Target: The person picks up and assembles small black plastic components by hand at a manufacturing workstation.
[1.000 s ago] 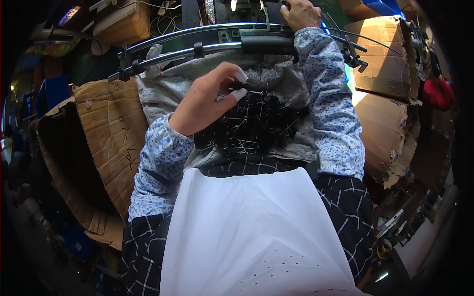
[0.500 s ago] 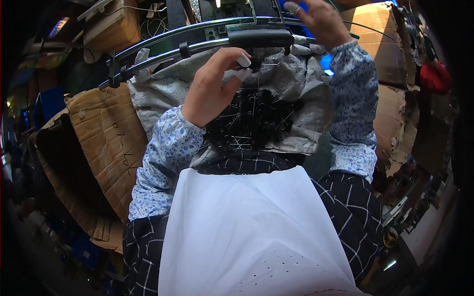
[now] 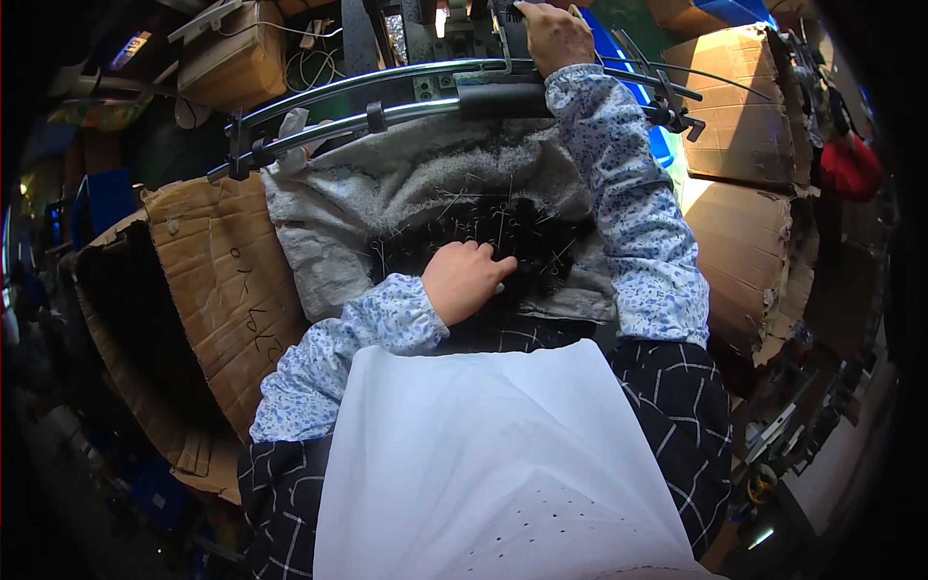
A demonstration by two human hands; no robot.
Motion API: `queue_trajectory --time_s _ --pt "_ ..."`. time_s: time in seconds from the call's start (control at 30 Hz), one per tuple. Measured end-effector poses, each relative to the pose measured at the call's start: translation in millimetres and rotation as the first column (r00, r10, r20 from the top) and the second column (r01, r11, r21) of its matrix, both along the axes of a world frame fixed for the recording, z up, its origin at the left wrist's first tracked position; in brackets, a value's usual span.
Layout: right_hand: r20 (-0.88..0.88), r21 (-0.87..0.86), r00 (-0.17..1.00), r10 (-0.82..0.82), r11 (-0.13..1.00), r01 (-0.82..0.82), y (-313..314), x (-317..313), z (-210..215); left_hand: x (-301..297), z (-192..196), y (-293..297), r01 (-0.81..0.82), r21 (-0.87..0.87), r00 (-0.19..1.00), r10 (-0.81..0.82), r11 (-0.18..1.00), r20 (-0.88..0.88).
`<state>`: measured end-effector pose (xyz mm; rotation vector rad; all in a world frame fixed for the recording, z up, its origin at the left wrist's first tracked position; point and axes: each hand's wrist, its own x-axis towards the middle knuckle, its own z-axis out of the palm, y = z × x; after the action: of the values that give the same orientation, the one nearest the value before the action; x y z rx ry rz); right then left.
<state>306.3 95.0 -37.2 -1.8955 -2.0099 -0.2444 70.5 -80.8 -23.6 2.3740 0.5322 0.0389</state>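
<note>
1. My left hand (image 3: pixel 469 280) is at the centre of the frame, with fingers bent down over a dark pile (image 3: pixel 532 247). The fingertips are mostly hidden, so I cannot tell if it grasps something.
2. The thin metal pieces (image 3: pixel 501 230) lie crossed in this pile, mid-frame, above the grey cloth (image 3: pixel 324 208).
3. I judge it is better to pinch one piece near its end and lift it gently, because crossed pieces may catch each other.
4. My right hand (image 3: pixel 554 37) is at the top of the frame, at a dark machine part (image 3: pixel 509 34). Whether it grips this or only rests, I cannot tell.
5. Between my two hands passes a metal rail (image 3: pixel 416 109); I should reach around it with care.
6. A cardboard box (image 3: pixel 222 280) stands at the left.
</note>
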Motion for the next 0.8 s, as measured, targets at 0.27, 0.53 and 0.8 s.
queue_trajectory --time_s 0.27,0.53,0.8 --pt "0.042 0.054 0.999 -0.03 0.998 0.027 14.1 -2.3 -12.4 -0.9 -6.9 -1.7 -0.069 0.065 0.993 0.075 0.996 -0.091" --pt "0.081 0.091 0.997 -0.02 0.996 0.013 14.5 -1.4 -11.7 -12.5 29.8 14.4 -0.149 0.07 0.988 0.152 0.986 -0.033" --pt "0.164 0.027 0.986 -0.029 0.999 0.025 16.5 -2.9 -10.9 -19.1 50.4 27.6 -0.224 -0.037 0.975 0.224 0.974 -0.004"
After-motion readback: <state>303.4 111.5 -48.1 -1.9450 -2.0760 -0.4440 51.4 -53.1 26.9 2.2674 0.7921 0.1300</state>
